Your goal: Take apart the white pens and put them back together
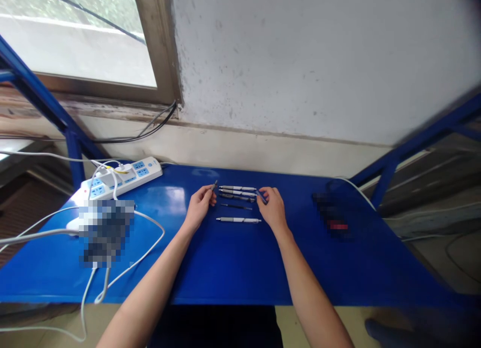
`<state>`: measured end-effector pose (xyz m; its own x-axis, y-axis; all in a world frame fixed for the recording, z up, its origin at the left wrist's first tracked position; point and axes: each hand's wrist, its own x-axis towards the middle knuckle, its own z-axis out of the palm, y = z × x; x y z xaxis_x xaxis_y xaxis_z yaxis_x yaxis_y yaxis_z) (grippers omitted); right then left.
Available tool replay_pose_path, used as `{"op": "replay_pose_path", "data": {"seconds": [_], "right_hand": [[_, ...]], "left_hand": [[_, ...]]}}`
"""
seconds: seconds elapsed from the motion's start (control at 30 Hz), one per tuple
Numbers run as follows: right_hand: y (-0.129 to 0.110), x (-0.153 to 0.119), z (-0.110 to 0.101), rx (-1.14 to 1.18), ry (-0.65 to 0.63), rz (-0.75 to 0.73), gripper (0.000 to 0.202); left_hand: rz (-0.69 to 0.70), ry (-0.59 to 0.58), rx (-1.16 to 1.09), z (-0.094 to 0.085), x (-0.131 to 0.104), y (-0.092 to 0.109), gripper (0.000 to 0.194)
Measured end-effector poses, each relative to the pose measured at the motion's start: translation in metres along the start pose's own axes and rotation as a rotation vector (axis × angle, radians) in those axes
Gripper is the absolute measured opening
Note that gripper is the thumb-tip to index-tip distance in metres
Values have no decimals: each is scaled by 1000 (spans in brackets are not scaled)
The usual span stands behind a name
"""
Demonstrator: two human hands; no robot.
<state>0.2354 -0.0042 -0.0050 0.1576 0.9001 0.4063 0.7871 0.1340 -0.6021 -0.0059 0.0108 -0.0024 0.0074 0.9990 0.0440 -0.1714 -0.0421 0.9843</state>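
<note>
My left hand (203,200) pinches a short dark pen part (214,184) at its fingertips. Between the fingers of my right hand (271,203) is a dark blue pen part (261,196). Two white-and-grey pens, an upper one (240,188) and a lower one (240,192), lie side by side between my hands, with a dark pen (236,197) just below them. Nearer to me lies a thin dark refill (236,206). A separate white-and-grey pen (239,219) lies closest to the front edge.
On the left of the blue table (229,268) are a white power strip (148,170), looping white cables (152,250) and a blurred-out object (107,232). Another blurred dark object (332,217) lies on the right. Blue frame bars rise at both sides.
</note>
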Motion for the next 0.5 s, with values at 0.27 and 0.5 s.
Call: {"op": "replay_pose_path", "data": {"seconds": [0.27,0.5], "right_hand": [[-23,-9,4,109,-363,-317,7],[-21,-7,6,114,-358,-319,10]], "left_hand": [[25,-6,30,1,0,-1,35],[16,8,44,2,0,-3,28]]}}
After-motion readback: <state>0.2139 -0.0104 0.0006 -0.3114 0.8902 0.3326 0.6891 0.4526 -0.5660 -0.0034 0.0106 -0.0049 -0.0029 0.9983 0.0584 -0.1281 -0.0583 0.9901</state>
